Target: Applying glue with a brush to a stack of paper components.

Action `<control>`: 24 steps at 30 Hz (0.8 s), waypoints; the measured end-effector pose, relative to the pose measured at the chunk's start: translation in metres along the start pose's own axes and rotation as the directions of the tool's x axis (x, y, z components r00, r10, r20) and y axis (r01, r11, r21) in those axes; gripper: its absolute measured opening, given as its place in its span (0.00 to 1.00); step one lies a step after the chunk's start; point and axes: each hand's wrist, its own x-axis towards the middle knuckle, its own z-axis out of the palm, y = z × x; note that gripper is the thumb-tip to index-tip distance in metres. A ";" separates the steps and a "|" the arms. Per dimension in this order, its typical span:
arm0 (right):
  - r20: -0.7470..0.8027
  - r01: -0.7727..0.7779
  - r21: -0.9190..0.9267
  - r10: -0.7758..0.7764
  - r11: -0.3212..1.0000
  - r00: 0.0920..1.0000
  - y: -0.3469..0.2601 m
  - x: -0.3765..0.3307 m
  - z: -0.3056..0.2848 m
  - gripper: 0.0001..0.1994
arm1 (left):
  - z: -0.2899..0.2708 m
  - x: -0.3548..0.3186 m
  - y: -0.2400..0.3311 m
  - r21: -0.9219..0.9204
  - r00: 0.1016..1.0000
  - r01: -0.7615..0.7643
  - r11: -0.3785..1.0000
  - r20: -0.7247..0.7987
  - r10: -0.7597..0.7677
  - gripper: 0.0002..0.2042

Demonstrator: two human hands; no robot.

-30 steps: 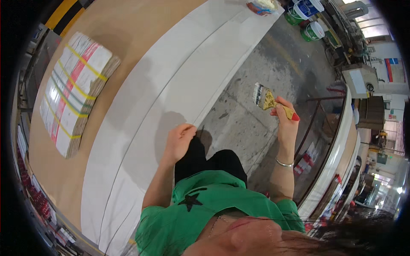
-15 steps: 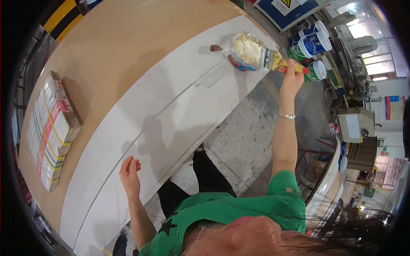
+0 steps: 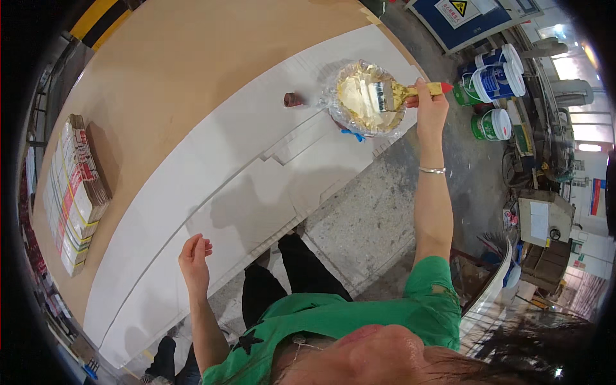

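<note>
Brush [image 3: 396, 95] w/ a flat head and a yellowish, red-tipped handle is gripped by the right hand [image 3: 428, 106], fingers clenched round the handle; its bristles are laid into the dish [image 3: 366, 97] near the far right end of the surface [image 3: 192, 83]. It is judged light and stiff in the handle, soft at the bristles. The handle looks smeared w/ the same yellow stuff, so it is likely tacky or slippery. The best hold is judged to be mid-handle, clear of the metal band, as it is held now.

The dish is a shallow bowl lined or wrapped in clear film, filled w/ yellowish glue or paste. It is judged light, prone to slide or tip if pressed at the rim, and messy if knocked. It would be better steadied from the outer wall than from the crinkled film.

The left hand [image 3: 194, 256] is held open and released, fingers loosely curled, grasping nothing, over the near edge of the white sheets [image 3: 212, 205]. These are judged thin, broad, floppy when lifted by one corner, and easily creased.

Counts: 1 brush, 1 dish, 1 small brown roll-like item [image 3: 292, 99] just beside the dish (kind cannot be told). 1 bundled stack of flat printed cartons [image 3: 74, 192] lies at the left end of the surface. Approx. 4 lidded buckets [image 3: 497, 80] stand on the floor [image 3: 372, 218] beyond the dish, some partly hidden. The white sheets overlap, so an exact no. cannot be told.
</note>
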 end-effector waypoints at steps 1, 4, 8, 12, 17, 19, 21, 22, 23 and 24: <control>0.044 -0.013 -0.037 0.014 0.999 0.999 0.001 0.001 -0.001 0.11 | 0.005 0.001 0.004 0.003 1.000 0.000 1.000 0.010 0.000 0.13; 0.106 -0.028 -0.069 0.036 0.997 0.994 0.001 -0.004 -0.003 0.11 | 0.012 0.001 0.009 0.022 1.000 -0.002 1.000 0.016 0.001 0.13; 0.066 0.026 0.016 -0.027 1.000 0.997 -0.018 -0.008 -0.006 0.10 | 0.005 0.000 0.006 0.054 0.999 -0.029 0.998 -0.018 0.030 0.13; 0.039 -0.075 0.183 0.069 0.980 0.997 -0.005 -0.002 -0.010 0.09 | -0.025 0.004 -0.014 0.054 0.991 -0.016 0.998 -0.133 0.023 0.13; -0.130 -0.091 0.307 0.136 0.947 0.982 0.045 0.006 -0.022 0.08 | -0.109 0.003 -0.065 0.299 0.849 0.184 0.936 -0.528 0.003 0.14; -0.257 -0.114 0.304 0.197 0.946 0.946 0.041 -0.001 -0.037 0.06 | -0.147 -0.008 -0.085 0.478 0.725 0.342 0.809 -0.682 0.096 0.17; -0.131 -0.069 0.489 0.151 0.869 0.980 0.027 -0.005 -0.075 0.07 | -0.189 -0.008 -0.113 0.565 0.650 0.481 0.670 -0.743 0.160 0.22; -0.110 -0.063 0.473 0.130 0.879 0.985 0.022 -0.016 -0.080 0.09 | -0.216 -0.010 -0.135 0.610 0.630 0.558 0.563 -0.752 0.191 0.24; 0.003 -0.094 0.545 0.111 0.833 0.994 0.015 -0.026 -0.091 0.11 | -0.232 -0.013 -0.149 0.601 0.616 0.578 0.552 -0.765 0.187 0.24; -0.032 -0.057 0.548 0.088 0.835 0.996 0.001 -0.050 -0.078 0.11 | -0.247 -0.015 -0.157 0.507 0.520 0.719 0.475 -0.846 0.116 0.27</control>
